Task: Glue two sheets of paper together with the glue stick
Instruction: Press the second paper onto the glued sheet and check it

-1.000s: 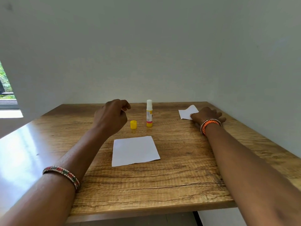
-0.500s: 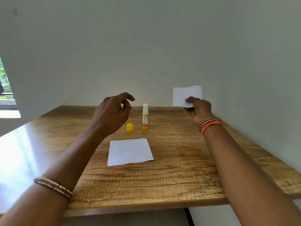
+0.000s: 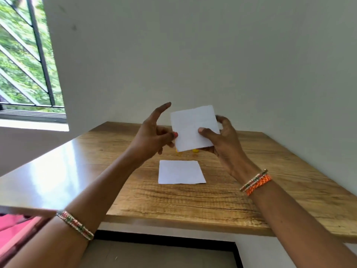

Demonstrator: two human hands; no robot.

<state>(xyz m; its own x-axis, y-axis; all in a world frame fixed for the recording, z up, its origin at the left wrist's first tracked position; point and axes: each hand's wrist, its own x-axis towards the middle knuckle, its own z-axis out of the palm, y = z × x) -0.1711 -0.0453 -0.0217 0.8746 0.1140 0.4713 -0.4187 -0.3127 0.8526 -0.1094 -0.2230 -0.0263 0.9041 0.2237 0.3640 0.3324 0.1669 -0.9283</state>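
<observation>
My right hand (image 3: 220, 140) holds a small white sheet (image 3: 194, 128) up in the air over the far part of the wooden table (image 3: 251, 190), thumb on its front and fingers behind. My left hand (image 3: 154, 138) is at the sheet's left edge, thumb tip on that edge, index finger pointing straight up. A second, larger white sheet (image 3: 181, 172) lies flat on the table below. Most of the glue stick (image 3: 195, 150) and its yellow cap (image 3: 178, 151) is hidden behind the raised sheet; only yellow slivers show.
A plain wall stands close behind and to the right of the table. A barred window (image 3: 29, 64) is at the upper left. The table's front edge (image 3: 173, 223) runs near my forearms.
My right hand carried the small sheet from the far right toward the centre and closer to me. My left hand rose and came across to its left edge. The camera tilted upward.
</observation>
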